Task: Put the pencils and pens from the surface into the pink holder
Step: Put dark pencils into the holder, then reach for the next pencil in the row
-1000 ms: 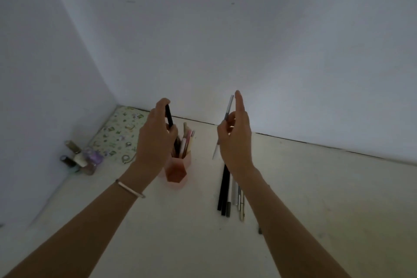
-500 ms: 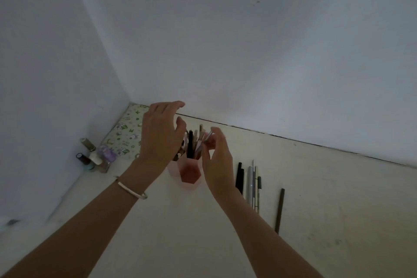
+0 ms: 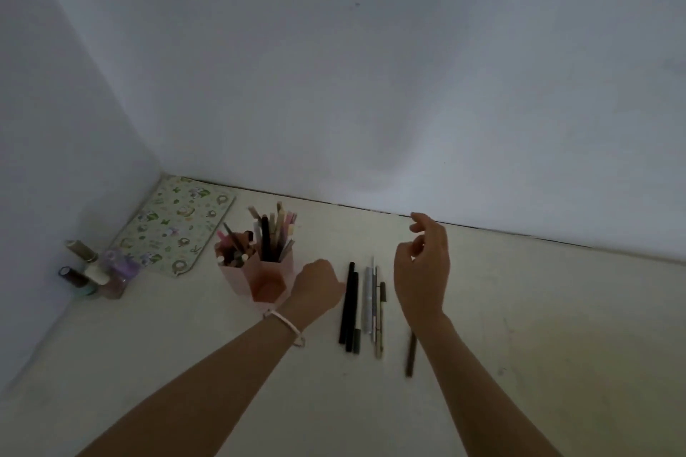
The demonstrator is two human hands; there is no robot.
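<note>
The pink holder [image 3: 265, 280] stands on the pale surface, its compartments bristling with several pens and pencils. To its right lies a row of loose pens and pencils [image 3: 362, 308], and a single dark pencil [image 3: 410, 354] lies apart, farther right. My left hand [image 3: 317, 287] is low between the holder and the row, fingers curled down at the surface; what they touch is hidden. My right hand [image 3: 423, 271] hovers above the right side of the row, empty, fingers loosely apart.
A patterned green board [image 3: 174, 224] lies in the back left corner. Several small bottles [image 3: 96, 273] cluster against the left wall. White walls close off the surface at the back and left.
Both hands put their pens into the holder and came away empty. My left hand dropped to the surface right of the holder; my right hand swung right over the loose row.
</note>
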